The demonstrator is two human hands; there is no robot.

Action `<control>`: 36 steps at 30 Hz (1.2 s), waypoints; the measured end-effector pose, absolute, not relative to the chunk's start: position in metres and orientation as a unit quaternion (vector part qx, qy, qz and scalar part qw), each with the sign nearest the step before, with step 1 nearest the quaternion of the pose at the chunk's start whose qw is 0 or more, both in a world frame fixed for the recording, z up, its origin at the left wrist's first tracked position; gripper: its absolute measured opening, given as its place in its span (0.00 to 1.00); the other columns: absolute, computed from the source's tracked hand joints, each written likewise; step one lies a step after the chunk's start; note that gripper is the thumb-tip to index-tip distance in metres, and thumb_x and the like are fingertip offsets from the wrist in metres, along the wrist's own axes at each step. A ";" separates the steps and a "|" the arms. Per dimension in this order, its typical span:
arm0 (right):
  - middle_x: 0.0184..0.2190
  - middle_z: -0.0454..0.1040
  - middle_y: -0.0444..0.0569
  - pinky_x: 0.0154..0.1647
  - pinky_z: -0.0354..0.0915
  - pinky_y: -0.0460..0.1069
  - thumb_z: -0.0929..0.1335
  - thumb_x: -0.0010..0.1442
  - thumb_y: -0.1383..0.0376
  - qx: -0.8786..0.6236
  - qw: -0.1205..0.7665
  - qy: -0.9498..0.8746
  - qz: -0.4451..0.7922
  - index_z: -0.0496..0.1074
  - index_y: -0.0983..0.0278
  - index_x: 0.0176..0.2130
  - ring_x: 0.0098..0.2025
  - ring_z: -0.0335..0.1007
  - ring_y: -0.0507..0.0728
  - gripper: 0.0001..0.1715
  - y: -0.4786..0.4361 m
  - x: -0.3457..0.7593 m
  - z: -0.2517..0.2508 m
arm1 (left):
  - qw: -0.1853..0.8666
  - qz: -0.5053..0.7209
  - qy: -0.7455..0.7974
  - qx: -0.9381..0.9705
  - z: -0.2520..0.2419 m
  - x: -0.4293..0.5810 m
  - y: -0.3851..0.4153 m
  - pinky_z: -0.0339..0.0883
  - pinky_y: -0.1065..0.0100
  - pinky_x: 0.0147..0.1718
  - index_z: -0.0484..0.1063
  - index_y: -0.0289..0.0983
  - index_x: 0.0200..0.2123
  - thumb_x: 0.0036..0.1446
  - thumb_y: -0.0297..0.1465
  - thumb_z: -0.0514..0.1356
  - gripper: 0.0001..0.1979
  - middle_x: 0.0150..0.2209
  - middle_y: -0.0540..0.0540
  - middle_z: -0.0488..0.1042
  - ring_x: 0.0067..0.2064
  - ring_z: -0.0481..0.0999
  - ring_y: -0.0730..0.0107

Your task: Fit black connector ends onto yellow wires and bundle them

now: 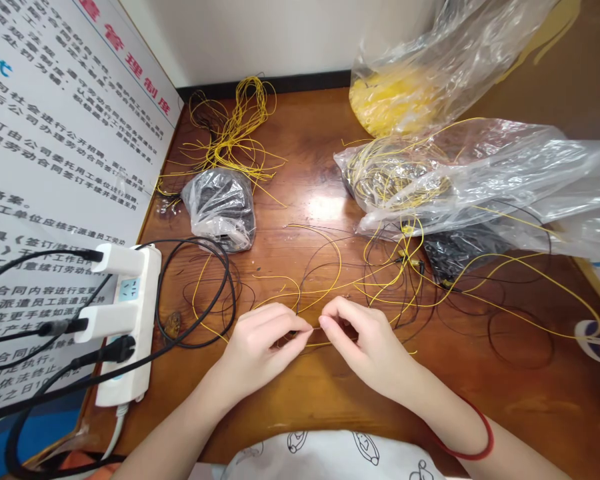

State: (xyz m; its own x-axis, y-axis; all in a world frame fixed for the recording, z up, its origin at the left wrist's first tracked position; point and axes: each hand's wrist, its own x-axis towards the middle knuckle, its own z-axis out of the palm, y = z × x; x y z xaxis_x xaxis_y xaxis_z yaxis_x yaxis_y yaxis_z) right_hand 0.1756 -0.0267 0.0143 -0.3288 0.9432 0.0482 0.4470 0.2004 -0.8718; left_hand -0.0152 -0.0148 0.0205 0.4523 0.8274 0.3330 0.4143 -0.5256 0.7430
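My left hand [260,347] and my right hand [367,343] meet low over the wooden table [305,167], fingertips almost touching. Both pinch thin wire where a yellow strand [325,267] and a dark strand [310,263] cross under the fingers. A red band sits on my right wrist. Loose yellow and dark wires [405,273] spread out to the right of my hands. What exactly lies between the fingertips is too small to make out.
A white power strip [130,320] with plugs and black cables lies at the left edge. A small plastic bag of dark parts [223,207] sits behind my hands, a yellow wire tangle [235,133] further back. Large clear bags of wire [430,167] fill the right.
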 end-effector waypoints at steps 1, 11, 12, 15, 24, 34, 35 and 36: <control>0.23 0.68 0.41 0.25 0.59 0.44 0.62 0.67 0.69 -0.492 0.316 -0.708 0.395 0.64 0.63 0.30 0.24 0.62 0.48 0.11 -0.026 0.177 0.014 | 0.295 0.353 0.390 0.798 0.021 -0.015 -0.015 0.71 0.73 0.30 0.76 0.35 0.31 0.58 0.21 0.62 0.05 0.27 0.47 0.78 0.27 0.76 0.74; 0.32 0.76 0.47 0.36 0.64 0.48 0.67 0.63 0.74 -0.356 0.368 -0.838 0.187 0.75 0.64 0.39 0.34 0.66 0.52 0.08 -0.020 0.189 0.007 | 0.301 0.359 0.395 0.790 0.021 -0.015 -0.015 0.70 0.73 0.29 0.76 0.34 0.30 0.56 0.20 0.63 0.05 0.26 0.47 0.78 0.27 0.76 0.73; 0.33 0.76 0.47 0.36 0.64 0.48 0.67 0.63 0.74 -0.351 0.368 -0.843 0.176 0.76 0.63 0.40 0.34 0.66 0.52 0.08 -0.020 0.189 0.007 | 0.304 0.356 0.395 0.791 0.021 -0.015 -0.015 0.70 0.73 0.29 0.76 0.34 0.31 0.56 0.20 0.62 0.05 0.26 0.47 0.78 0.27 0.76 0.73; 0.32 0.76 0.46 0.35 0.63 0.48 0.68 0.64 0.72 -0.348 0.362 -0.851 0.155 0.76 0.62 0.39 0.34 0.65 0.52 0.07 -0.021 0.189 0.005 | 0.315 0.348 0.391 0.792 0.022 -0.015 -0.015 0.70 0.73 0.28 0.76 0.34 0.31 0.57 0.21 0.62 0.05 0.26 0.47 0.77 0.27 0.75 0.74; 0.32 0.77 0.45 0.36 0.65 0.49 0.67 0.66 0.66 -0.373 0.351 -0.833 0.209 0.76 0.61 0.38 0.34 0.68 0.52 0.07 -0.025 0.191 0.007 | 0.398 0.319 0.401 0.761 0.028 -0.015 -0.013 0.68 0.73 0.26 0.76 0.35 0.29 0.56 0.21 0.62 0.06 0.25 0.48 0.77 0.25 0.75 0.74; 0.32 0.76 0.47 0.35 0.63 0.49 0.64 0.67 0.71 -0.339 0.344 -0.856 0.184 0.74 0.65 0.38 0.34 0.66 0.52 0.09 -0.020 0.189 0.012 | 0.427 0.316 0.413 0.740 0.028 -0.016 -0.012 0.69 0.75 0.28 0.77 0.35 0.29 0.53 0.20 0.64 0.06 0.26 0.49 0.77 0.27 0.75 0.75; 0.31 0.76 0.47 0.35 0.63 0.49 0.64 0.67 0.71 -0.343 0.342 -0.854 0.193 0.73 0.65 0.38 0.33 0.66 0.52 0.09 -0.020 0.188 0.013 | 0.419 0.322 0.411 0.743 0.027 -0.016 -0.012 0.70 0.75 0.28 0.77 0.35 0.29 0.53 0.20 0.64 0.06 0.26 0.49 0.77 0.27 0.75 0.75; 0.31 0.76 0.47 0.35 0.63 0.49 0.64 0.67 0.71 -0.349 0.339 -0.850 0.203 0.72 0.66 0.37 0.33 0.66 0.52 0.08 -0.020 0.187 0.014 | 0.411 0.328 0.408 0.746 0.027 -0.015 -0.012 0.70 0.75 0.28 0.77 0.35 0.29 0.53 0.20 0.64 0.06 0.25 0.49 0.77 0.26 0.75 0.75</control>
State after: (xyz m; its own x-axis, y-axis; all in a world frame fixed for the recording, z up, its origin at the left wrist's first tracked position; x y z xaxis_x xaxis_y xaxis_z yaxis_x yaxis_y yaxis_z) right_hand 0.1865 -0.0205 0.0142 -0.5267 0.7307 0.4343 0.4560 0.6741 -0.5810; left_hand -0.0154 -0.0118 0.0267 0.4518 0.8786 0.1544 0.3397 -0.3295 0.8809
